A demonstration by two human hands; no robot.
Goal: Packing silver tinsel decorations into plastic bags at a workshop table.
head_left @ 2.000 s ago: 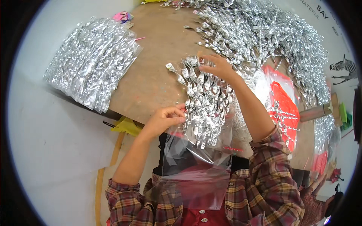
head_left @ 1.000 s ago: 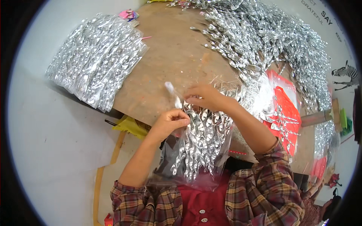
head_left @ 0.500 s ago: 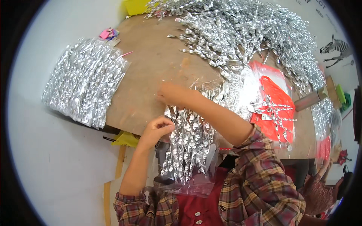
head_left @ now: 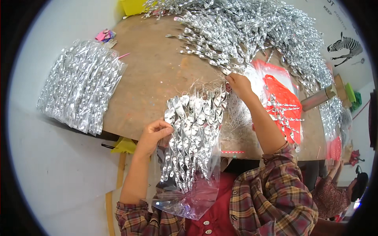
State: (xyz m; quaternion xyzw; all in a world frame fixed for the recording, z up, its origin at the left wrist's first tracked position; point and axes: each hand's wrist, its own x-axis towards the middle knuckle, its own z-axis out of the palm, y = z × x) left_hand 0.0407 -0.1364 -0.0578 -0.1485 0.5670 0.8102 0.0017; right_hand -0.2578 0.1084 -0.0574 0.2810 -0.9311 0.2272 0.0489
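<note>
Head view, left hand (head_left: pixel 152 137) pinching clear bag (head_left: pixel 193 200), right hand (head_left: pixel 240 85) (grip unclear), wall lettering (head_left: pixel 327 10)

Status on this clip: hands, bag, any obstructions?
Left hand pinching clear bag's left edge. Right hand near bag's upper right, grip unclear. Silver twists reach down inside; loose white strings close on right.

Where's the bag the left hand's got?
In the head view, the clear bag is low centre, right of the left hand, reaching past the edge of the table.
</note>
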